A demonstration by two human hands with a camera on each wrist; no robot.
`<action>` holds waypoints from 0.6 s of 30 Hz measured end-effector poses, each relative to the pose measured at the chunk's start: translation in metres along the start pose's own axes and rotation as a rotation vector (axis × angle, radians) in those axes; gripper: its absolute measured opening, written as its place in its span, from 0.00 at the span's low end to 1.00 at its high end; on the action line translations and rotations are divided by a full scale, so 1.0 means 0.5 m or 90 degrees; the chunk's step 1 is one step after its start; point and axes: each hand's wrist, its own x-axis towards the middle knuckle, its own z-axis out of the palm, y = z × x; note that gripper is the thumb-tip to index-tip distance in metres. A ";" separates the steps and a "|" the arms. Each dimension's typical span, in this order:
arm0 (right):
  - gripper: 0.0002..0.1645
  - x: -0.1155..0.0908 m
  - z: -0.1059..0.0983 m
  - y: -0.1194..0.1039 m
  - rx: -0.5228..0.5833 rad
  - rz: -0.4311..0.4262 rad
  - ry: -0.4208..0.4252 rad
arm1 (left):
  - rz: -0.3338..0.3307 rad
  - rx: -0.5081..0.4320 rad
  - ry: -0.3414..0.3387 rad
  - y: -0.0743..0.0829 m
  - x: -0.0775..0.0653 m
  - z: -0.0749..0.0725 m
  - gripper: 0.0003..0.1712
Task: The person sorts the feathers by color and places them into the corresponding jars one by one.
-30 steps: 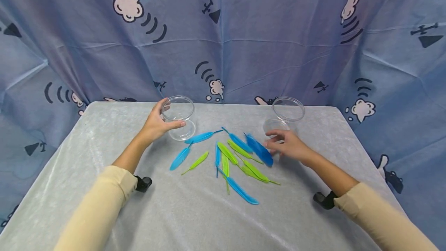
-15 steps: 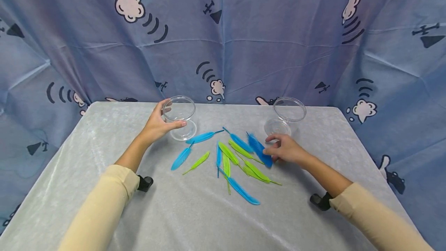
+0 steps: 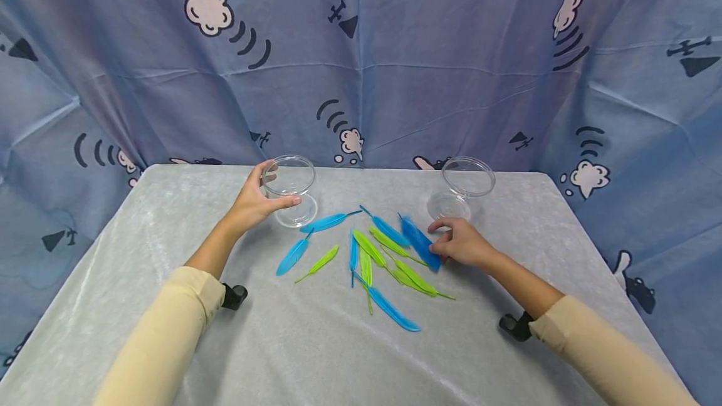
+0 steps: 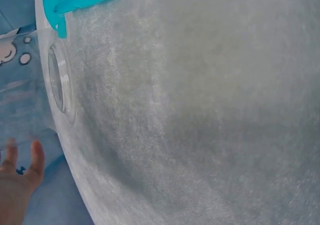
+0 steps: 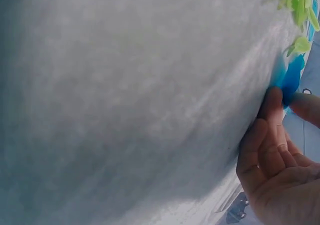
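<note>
My left hand (image 3: 255, 196) holds the side of a clear round container (image 3: 290, 177), thumb in front and fingers around the far left side. In the left wrist view, the fingers of the left hand (image 4: 20, 185) touch the see-through wall. On the right, my right hand (image 3: 464, 242) pinches the lower end of a dark blue feather (image 3: 417, 240) between thumb and fingers. The right wrist view shows that blue feather (image 5: 294, 80) between the thumb and fingertips of the right hand (image 5: 280, 170). Several light blue feathers (image 3: 392, 311) and green feathers (image 3: 417, 277) lie nearby.
A second clear container (image 3: 468, 177) stands just behind the right hand. A lone green feather (image 3: 321, 260) and a light blue feather (image 3: 292, 255) lie left of the pile. The grey cloth-covered table (image 3: 293, 356) ends at a patterned blue curtain (image 3: 406, 99).
My right hand has come down and slightly closer to the pile, from above the dark blue feather's side to gripping its lower end. The left hand stays on the container.
</note>
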 end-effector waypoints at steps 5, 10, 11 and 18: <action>0.22 0.001 -0.002 0.001 0.000 -0.009 0.012 | 0.001 0.001 -0.002 0.000 0.001 0.000 0.63; 0.21 0.002 -0.003 -0.001 0.027 -0.006 0.030 | 0.001 -0.001 -0.003 0.001 0.001 0.000 0.63; 0.21 0.002 -0.003 -0.001 0.035 -0.004 0.034 | 0.001 -0.001 -0.002 0.001 0.001 0.000 0.63; 0.22 0.006 -0.006 -0.019 0.083 0.016 0.058 | 0.000 0.003 -0.001 0.004 -0.001 0.000 0.63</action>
